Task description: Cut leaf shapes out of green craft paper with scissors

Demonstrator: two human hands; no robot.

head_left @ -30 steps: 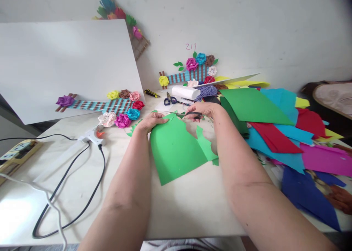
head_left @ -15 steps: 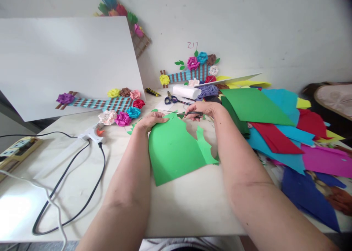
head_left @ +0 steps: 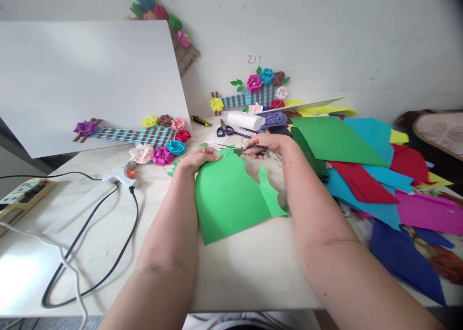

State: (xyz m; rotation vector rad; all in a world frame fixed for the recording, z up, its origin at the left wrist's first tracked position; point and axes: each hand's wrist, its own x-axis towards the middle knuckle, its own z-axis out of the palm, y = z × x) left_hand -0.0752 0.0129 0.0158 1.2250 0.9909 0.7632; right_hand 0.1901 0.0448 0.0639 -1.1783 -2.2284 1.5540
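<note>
A sheet of green paper lies in front of me, its right edge cut ragged, with a jagged strip hanging off that side. My left hand pinches the sheet's upper left edge between thumb and fingers. In my right hand is a pair of scissors, fingers closed round the dark handles. The blades point left at the top of the sheet; whether they are parted is too small to tell. Small green scraps lie beyond my hands, partly hidden by them.
Coloured sheets pile up on the right. A glue gun with looping cables lies left, near a power strip. Behind are spare scissors, a cutter knife, purple yarn and flowered guitar shapes against a white board.
Almost nothing differs. Both hands, the scissors and the green sheet stay in place, apart from a very slight shift of the view.
</note>
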